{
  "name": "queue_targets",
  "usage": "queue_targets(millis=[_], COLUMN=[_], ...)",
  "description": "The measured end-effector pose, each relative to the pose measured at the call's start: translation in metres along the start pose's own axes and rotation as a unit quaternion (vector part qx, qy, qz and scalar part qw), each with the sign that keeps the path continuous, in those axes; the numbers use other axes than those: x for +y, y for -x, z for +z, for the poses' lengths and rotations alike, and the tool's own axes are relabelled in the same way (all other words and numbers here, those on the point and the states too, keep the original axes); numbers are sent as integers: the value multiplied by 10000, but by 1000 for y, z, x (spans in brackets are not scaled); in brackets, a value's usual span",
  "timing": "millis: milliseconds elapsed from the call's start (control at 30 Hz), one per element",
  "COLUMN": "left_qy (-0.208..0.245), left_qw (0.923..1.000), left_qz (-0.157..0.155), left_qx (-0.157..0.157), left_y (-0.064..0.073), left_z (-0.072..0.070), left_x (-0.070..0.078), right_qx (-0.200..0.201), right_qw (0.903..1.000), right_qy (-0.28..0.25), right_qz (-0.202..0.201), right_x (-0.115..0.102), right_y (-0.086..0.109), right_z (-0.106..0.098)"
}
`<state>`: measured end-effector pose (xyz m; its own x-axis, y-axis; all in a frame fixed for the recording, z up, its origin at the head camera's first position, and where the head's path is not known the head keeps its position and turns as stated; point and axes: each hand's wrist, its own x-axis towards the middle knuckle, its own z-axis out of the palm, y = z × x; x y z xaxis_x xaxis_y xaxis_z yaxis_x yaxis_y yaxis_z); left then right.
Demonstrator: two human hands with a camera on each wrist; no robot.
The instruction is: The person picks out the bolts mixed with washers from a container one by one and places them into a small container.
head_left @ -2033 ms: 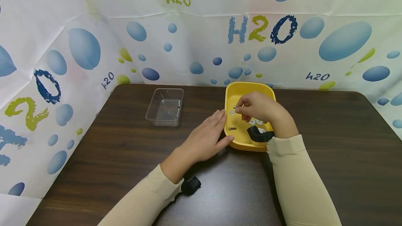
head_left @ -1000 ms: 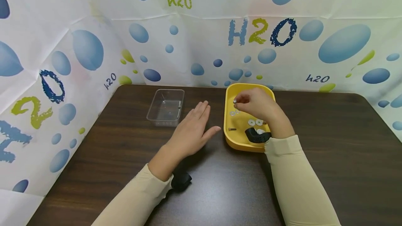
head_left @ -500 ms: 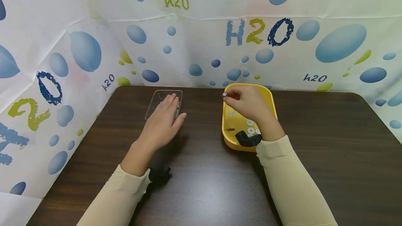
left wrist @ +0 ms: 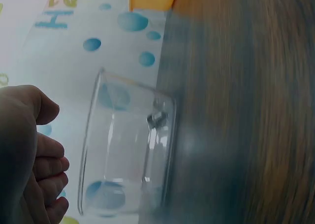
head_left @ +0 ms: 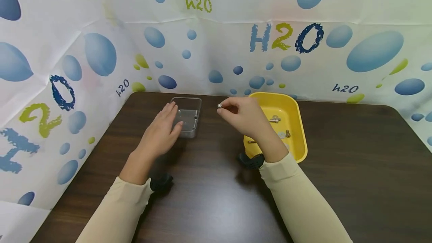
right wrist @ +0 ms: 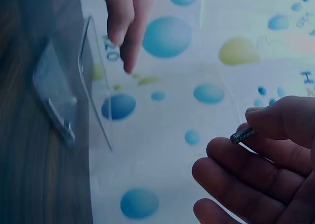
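My right hand (head_left: 248, 117) pinches a small metal screw (right wrist: 242, 135) between thumb and forefinger, with the threaded end pointing out in the right wrist view. This hand is in the air just left of the yellow tray (head_left: 302, 138). My left hand (head_left: 156, 134), fingers straight, is at the left side of the clear plastic box (head_left: 189, 135) and hides part of it. Whether it touches the box, I cannot tell. Inside the box lies a small metal piece (left wrist: 157, 119). The yellow tray holds screws (head_left: 275, 120) and washers (head_left: 281, 135), partly hidden by my right arm.
The dark wooden table (head_left: 209, 183) carries both containers near its back edge. Behind it hangs a white sheet (head_left: 216, 29) printed with blue drops. A black wrist camera sits on each wrist, the right one (head_left: 251, 161) overlapping the tray's front left corner.
My right hand has lifted the screw out of the yellow tray and carried it left. My left hand has left the tray's side and moved left to the clear box.
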<state>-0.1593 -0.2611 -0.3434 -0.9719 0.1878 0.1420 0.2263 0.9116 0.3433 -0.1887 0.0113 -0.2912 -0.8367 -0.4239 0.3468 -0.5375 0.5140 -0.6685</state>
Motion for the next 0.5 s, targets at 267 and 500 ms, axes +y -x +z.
queue_targets(millis=[267,500], left_qy=[101,77], left_qw=[9997,9995], left_qz=[-202,-290], left_qx=[-116,-134], left_y=[-2,-2], left_z=[4,7], left_x=[-19,-28], right_qx=[29,200], right_qw=[9997,9976], right_qy=[-202,-581], right_qz=[-115,-334], right_x=[-23,-27], right_y=[-15,-25], right_z=[32,70])
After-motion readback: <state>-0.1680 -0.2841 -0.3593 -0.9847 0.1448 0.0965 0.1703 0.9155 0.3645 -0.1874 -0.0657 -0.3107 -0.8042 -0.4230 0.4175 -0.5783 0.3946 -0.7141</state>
